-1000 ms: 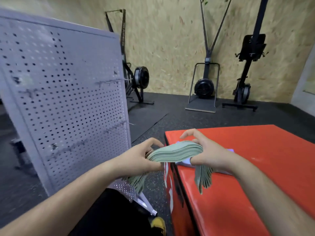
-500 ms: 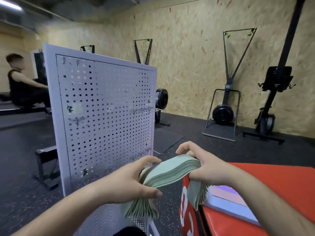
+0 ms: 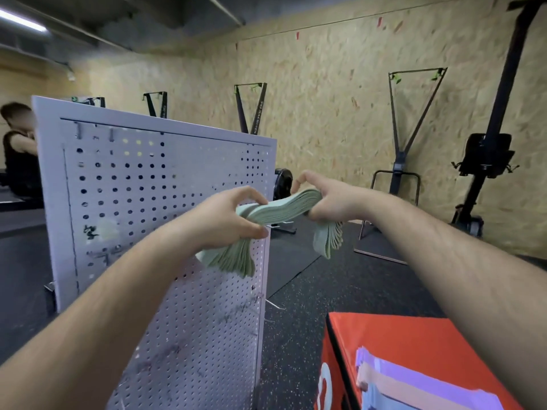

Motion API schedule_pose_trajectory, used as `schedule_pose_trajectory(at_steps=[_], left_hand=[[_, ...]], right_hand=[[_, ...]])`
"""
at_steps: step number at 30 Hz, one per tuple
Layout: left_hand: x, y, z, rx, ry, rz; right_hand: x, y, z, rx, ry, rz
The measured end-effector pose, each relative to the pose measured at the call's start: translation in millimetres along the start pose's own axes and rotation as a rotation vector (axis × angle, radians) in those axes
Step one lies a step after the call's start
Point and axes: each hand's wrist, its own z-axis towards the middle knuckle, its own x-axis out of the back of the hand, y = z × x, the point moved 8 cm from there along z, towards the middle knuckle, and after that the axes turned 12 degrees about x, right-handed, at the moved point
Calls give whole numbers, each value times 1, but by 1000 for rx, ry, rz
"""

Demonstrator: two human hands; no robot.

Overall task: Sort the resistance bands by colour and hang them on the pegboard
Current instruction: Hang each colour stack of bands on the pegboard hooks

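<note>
A thick bundle of pale green resistance bands [image 3: 281, 210] stretches between both hands in front of the white pegboard's right edge. My left hand [image 3: 228, 217] grips the bundle's left end, whose loops hang down below it. My right hand [image 3: 328, 196] grips the right end, with more loops drooping under it. The pegboard [image 3: 165, 220] stands upright at left and carries thin metal hooks [image 3: 273, 304] that stick out at its right side. Purple, pink and blue bands [image 3: 414, 383] lie stacked on the red box at lower right.
The red padded box [image 3: 414, 335] fills the lower right corner. Black rubber floor lies between it and the pegboard. Ski machines [image 3: 402, 161] and a rower stand along the wooden wall. A person in black [image 3: 17, 161] sits behind the pegboard at far left.
Both hands have lifted the green bundle up and forward from over the red box to the pegboard's right edge. My view has tilted upward.
</note>
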Motion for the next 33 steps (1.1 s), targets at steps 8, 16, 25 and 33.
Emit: schedule_pose_trajectory(at_steps=[8,16,25,33], left_hand=[[-7,-11,41,27,158,11],[-15,-25,58,-22,285,-1],[-23,-30,54,-71,299,131],[-22,-33,43,-104,344,177]], right_hand=[[-1,22,57,49,-13,-17],[-16,43,80,110,66,25],[-37,64,68,184,196,-29],[-43,71,44,130,221,255]])
